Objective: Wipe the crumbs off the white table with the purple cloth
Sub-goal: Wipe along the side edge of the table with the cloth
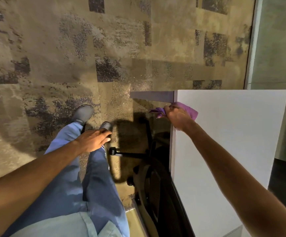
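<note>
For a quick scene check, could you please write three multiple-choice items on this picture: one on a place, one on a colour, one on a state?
1. Where is the purple cloth?
A. at the white table's far left corner
B. on the carpet
C. on the chair

2. What colour are the shoes?
A. white
B. grey
C. red

3. What is the left hand doing?
A. gripping the cloth
B. pressing the table
C. hanging free, holding nothing

Answers: 1 A, the right hand holds it at that corner; 2 B, both look grey; 3 C, its fingers are loose over the trouser leg.
</note>
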Demonstrator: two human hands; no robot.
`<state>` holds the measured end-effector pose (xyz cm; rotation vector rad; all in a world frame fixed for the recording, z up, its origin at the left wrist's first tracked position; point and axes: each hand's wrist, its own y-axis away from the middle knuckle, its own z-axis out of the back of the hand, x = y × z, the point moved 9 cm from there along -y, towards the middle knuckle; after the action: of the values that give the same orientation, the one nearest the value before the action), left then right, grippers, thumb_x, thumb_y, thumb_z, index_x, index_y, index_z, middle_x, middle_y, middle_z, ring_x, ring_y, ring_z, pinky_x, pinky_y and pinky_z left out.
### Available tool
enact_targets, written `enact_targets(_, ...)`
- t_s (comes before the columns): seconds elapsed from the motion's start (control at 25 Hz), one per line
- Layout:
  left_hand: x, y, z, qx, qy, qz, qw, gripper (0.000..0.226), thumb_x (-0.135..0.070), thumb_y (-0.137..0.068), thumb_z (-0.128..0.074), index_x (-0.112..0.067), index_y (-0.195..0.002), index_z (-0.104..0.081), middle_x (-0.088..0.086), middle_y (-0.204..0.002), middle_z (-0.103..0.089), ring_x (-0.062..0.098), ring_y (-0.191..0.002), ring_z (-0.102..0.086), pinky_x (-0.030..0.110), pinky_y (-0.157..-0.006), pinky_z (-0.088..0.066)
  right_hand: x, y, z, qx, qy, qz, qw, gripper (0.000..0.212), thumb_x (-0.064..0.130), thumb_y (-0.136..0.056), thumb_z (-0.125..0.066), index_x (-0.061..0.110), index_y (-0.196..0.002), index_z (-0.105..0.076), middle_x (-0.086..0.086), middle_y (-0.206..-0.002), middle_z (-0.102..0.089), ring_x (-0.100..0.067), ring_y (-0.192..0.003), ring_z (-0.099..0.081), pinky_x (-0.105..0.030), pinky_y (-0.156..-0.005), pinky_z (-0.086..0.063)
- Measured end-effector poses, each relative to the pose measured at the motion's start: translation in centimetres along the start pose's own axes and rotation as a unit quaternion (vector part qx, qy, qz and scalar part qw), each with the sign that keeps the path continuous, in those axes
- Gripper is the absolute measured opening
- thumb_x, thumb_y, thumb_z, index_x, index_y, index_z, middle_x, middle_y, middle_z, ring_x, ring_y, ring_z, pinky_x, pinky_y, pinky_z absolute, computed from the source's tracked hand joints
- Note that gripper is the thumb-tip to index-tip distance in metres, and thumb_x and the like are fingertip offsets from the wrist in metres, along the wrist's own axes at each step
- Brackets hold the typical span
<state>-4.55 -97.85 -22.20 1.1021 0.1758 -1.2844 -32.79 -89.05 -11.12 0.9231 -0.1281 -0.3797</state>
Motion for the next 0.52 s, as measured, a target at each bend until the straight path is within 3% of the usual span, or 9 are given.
enact_targets(0.12,1.1,0.2,0.1,0.005,0.008,0.016,1.000,0.044,-0.038,-0.105,-0.038,-0.018,-0.143,-0.045,0.012,-0.127,-0.064,0.032,-0.103,-0.067,0.041,-0.082,-0.052,0.9,2.1,-1.9,-0.025,0.002,0.046,0.999,0.031,0.026,-0.099,-0.058,0.007,-0.123,-0.051,-0.020,-0.119,-0.065,-0.036,-0.112,-0.060,-0.044,-0.093,-0.052)
enact_targets(0.28,1.6,0.5,0.9,-0.015,0.019,0.018,1.000,0.043,-0.036,-0.104,-0.043,-0.015,-0.142,-0.047,0.013,-0.134,-0.059,0.033,-0.107,-0.064,0.042,-0.083,-0.051,1.5,4.5,-5.2,-0.024,0.010,0.044,0.999,0.026,0.030,-0.098,-0.060,0.009,-0.112,-0.059,-0.012,-0.102,-0.071,-0.027,-0.096,-0.066,-0.036,-0.088,-0.053)
enact_targets(0.52,1.4,1.2,1.7,-0.044,0.022,0.011,0.999,0.043,-0.032,-0.103,-0.049,-0.012,-0.141,-0.051,0.016,-0.135,-0.059,0.040,-0.099,-0.066,0.044,-0.079,-0.052,2.9,8.5,-10.6,0.022,-0.033,0.045,0.998,0.020,0.024,-0.102,-0.052,0.008,-0.113,-0.058,-0.012,-0.105,-0.070,-0.027,-0.095,-0.068,-0.034,-0.086,-0.056)
